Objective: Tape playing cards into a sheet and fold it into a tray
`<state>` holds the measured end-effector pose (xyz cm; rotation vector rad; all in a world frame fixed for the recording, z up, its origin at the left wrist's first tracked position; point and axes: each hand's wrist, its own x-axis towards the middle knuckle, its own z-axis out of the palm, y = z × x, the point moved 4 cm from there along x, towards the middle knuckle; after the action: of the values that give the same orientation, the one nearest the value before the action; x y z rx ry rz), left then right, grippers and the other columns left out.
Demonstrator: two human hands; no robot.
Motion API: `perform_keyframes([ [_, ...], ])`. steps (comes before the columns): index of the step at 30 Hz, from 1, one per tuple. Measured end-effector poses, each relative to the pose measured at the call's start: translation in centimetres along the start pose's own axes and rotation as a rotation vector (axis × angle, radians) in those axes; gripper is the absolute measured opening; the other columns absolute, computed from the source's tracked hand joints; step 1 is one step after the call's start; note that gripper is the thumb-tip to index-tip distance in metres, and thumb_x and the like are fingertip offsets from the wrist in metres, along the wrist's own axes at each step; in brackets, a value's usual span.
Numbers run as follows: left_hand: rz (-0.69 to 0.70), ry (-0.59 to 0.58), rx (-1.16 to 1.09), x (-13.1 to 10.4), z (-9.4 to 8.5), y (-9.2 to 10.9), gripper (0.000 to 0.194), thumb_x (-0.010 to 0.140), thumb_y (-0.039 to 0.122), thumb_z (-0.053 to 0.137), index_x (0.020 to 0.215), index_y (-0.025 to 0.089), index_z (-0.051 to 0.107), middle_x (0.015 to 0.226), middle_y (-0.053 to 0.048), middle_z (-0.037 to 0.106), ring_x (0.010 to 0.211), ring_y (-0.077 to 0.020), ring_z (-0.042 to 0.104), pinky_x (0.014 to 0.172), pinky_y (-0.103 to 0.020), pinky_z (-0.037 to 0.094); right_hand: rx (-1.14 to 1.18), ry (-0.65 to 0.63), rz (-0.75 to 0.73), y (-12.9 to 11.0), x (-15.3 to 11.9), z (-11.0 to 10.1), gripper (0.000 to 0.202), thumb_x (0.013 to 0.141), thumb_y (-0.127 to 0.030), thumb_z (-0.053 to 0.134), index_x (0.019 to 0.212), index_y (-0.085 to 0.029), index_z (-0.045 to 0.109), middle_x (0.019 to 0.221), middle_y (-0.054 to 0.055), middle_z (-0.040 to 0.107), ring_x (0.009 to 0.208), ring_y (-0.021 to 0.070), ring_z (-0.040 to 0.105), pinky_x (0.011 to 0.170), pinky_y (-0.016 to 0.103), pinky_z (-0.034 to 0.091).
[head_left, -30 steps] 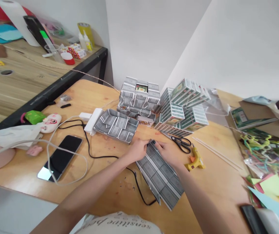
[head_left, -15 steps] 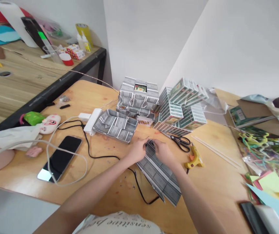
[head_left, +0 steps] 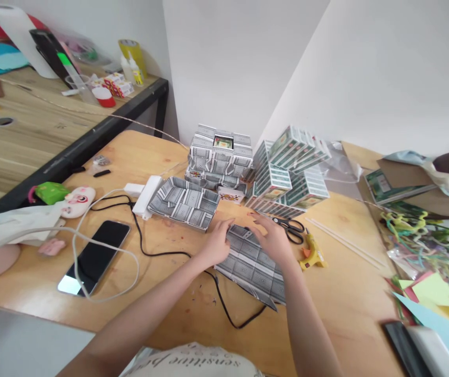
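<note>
A panel of joined playing cards (head_left: 250, 262) with grey patterned backs lies tilted in front of me, its near edge folded. At its far left edge, my left hand (head_left: 215, 245) grips the panel, thumb over the top. My right hand (head_left: 273, 242) is at the far right corner, thumb and fingers spread apart. Just beyond my hands sit a shallow card tray (head_left: 185, 205) and a box-like card structure (head_left: 222, 157). A loose face card (head_left: 231, 195) lies at the structure's foot.
Stacked green-and-white card boxes (head_left: 273, 180) stand behind black-handled scissors (head_left: 293, 229) and a yellow glue gun (head_left: 313, 252). A black cable (head_left: 224, 306) runs under the panel. To the left are a power strip (head_left: 148, 196) and a phone (head_left: 97, 256); colourful pipe cleaners (head_left: 424, 246) are at right.
My hands have moved apart from their close pinch at the panel's far end. The right fingers have spread, and the panel has turned, its near end shifting up and away from me.
</note>
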<state>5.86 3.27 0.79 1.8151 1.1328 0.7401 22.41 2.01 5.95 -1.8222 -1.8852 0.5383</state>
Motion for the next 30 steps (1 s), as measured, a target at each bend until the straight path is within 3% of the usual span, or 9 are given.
perform_keyframes([
  [5,0.011,-0.045,-0.078,0.7,-0.5,0.6,0.061,0.065,-0.001,0.044,0.122,0.018,0.045,0.125,-0.008,0.049,0.117,-0.0193,0.046,0.103,-0.039,0.034,0.366,0.325,0.372,6.2,-4.2,-2.8,0.051,0.085,-0.052,0.034,0.106,-0.016,0.063,0.104,0.012,0.066,0.1,0.0242,0.06,0.091,0.041,0.044],
  [10,-0.016,-0.09,-0.124,1.9,0.1,1.0,0.023,0.078,0.015,0.047,0.098,0.018,0.059,0.104,-0.005,0.064,0.099,-0.018,0.057,0.091,-0.035,0.044,0.317,0.424,0.458,9.3,-8.5,-3.4,0.044,0.081,-0.051,0.044,0.103,-0.019,0.064,0.109,0.011,0.065,0.11,0.0275,0.054,0.096,0.047,0.039],
  [13,-0.033,-0.074,-0.103,2.2,0.3,0.7,0.019,0.08,0.016,0.045,0.092,0.018,0.06,0.097,-0.003,0.066,0.092,-0.0171,0.059,0.086,-0.034,0.045,0.376,0.38,0.451,9.8,-9.6,-2.9,0.045,0.078,-0.048,0.051,0.111,-0.019,0.06,0.113,0.013,0.062,0.108,0.0284,0.055,0.092,0.046,0.043],
  [17,-0.048,-0.058,-0.111,2.2,0.4,0.4,0.02,0.08,0.015,0.045,0.093,0.018,0.061,0.098,-0.002,0.066,0.092,-0.0168,0.059,0.086,-0.032,0.045,0.481,0.173,0.367,9.3,-8.6,-1.4,0.051,0.075,-0.043,0.055,0.12,-0.019,0.054,0.112,0.012,0.063,0.103,0.0261,0.059,0.088,0.045,0.046],
  [23,-0.06,-0.052,-0.181,2.1,0.5,0.1,0.02,0.084,0.019,0.042,0.093,0.016,0.06,0.094,-0.003,0.065,0.09,-0.0155,0.058,0.083,-0.029,0.044,0.35,0.059,0.321,8.5,-5.5,-0.4,0.031,0.071,-0.032,0.053,0.095,-0.02,0.069,0.094,0.007,0.07,0.09,0.0242,0.064,0.085,0.041,0.047],
  [30,-0.098,-0.029,-0.176,2.0,0.6,0.4,0.017,0.084,0.021,0.042,0.089,0.017,0.058,0.09,-0.002,0.064,0.086,-0.0163,0.058,0.08,-0.029,0.045,0.256,0.06,0.267,7.6,-4.4,0.3,0.026,0.072,-0.028,0.048,0.084,-0.022,0.071,0.088,0.005,0.072,0.09,0.0236,0.064,0.082,0.037,0.048],
])
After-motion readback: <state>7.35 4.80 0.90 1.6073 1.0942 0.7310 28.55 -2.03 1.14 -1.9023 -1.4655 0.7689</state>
